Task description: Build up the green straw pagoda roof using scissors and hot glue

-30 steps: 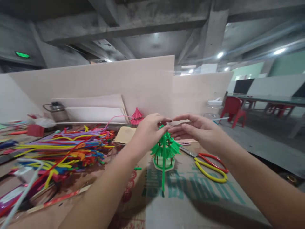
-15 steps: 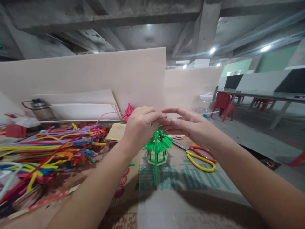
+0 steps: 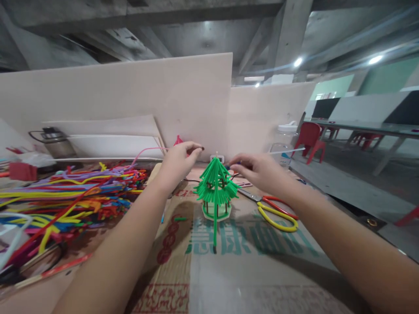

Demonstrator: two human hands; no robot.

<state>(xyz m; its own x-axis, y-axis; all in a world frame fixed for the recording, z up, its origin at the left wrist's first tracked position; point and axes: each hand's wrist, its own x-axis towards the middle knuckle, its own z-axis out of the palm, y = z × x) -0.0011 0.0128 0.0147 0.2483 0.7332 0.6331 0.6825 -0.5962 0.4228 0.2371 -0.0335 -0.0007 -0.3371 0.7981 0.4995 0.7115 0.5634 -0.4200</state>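
A small green tiered pavilion (image 3: 216, 187) with brown posts stands upright on the cardboard, a long green stem hanging down its front. My left hand (image 3: 183, 161) is to its upper left, thumb and forefinger pinched together around a tiny dark thing I cannot make out. To the right of the roof, my right hand (image 3: 253, 168) has its fingers curled together; what they hold, if anything, is too small to name. Neither hand touches the pavilion. Scissors (image 3: 278, 213) with red and yellow handles lie right of it. Behind my left hand is a pink pointed piece (image 3: 177, 140), partly hidden.
Colourful pipe cleaners (image 3: 81, 196) are heaped at the left. Behind them stand a dark bottle (image 3: 55, 141) and white boards (image 3: 114, 146). A lidded clear jar (image 3: 283, 139) is at the back right. The cardboard (image 3: 176, 261) carries green and red print. A red chair (image 3: 309, 137) stands beyond.
My hands have parted from above the pavilion, the left one going left and the right one slightly right and lower. The green pointed roof now shows. The view has shifted slightly.
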